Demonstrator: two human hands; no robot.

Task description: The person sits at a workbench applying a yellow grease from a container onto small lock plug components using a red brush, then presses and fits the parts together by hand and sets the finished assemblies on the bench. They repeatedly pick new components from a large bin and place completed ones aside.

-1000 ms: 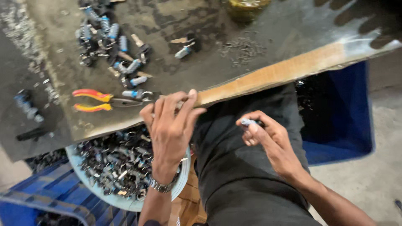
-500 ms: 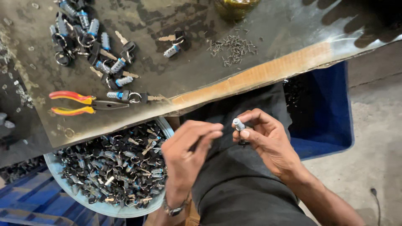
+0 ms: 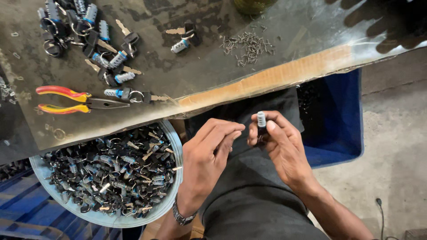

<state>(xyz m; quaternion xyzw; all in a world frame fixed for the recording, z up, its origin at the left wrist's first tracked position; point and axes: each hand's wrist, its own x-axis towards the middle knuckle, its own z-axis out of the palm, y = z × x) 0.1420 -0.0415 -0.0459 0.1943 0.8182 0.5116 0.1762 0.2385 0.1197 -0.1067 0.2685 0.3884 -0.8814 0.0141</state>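
Lock cylinder [image 3: 261, 121] pinched upright in right hand [image 3: 284, 151] over the lap | left hand [image 3: 209, 155] came off the bench, now fingers loosely curled, empty, just beside it | bowl [image 3: 174, 146] of lock parts lower left | pliers [image 3: 75, 100] idle on bench

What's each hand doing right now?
Left hand: fingers curled, holding nothing that can be seen, close beside the right.
Right hand: closed on a small lock cylinder, held upright at the fingertips.
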